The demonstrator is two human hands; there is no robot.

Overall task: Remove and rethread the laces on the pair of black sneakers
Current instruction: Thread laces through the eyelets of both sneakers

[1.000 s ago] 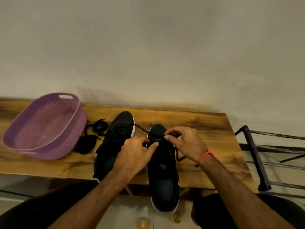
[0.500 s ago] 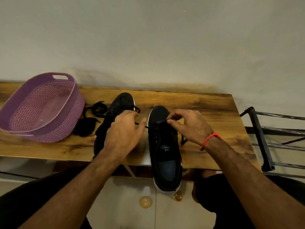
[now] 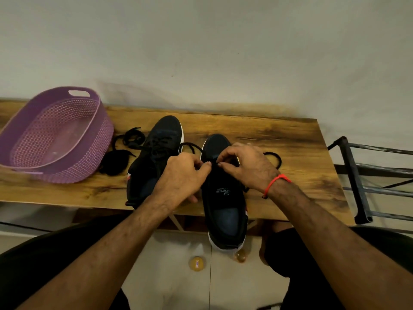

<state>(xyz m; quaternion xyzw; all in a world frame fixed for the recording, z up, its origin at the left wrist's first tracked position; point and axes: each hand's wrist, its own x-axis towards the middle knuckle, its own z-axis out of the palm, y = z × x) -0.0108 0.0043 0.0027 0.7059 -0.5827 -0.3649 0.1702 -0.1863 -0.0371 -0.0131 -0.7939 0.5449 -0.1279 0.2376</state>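
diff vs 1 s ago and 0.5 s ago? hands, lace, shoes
The left hand, out over the left sneaker 0.5 s ago, came back to meet the right hand over the right sneaker; both now pinch the lace there. A lace loop now lies right of that shoe. Sneakers, purple basket and loose laces kept their places.

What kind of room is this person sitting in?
Probably a home room: a wood-grain tabletop against a plain plastered wall, a purple perforated plastic basket and a dark metal rack beside it.
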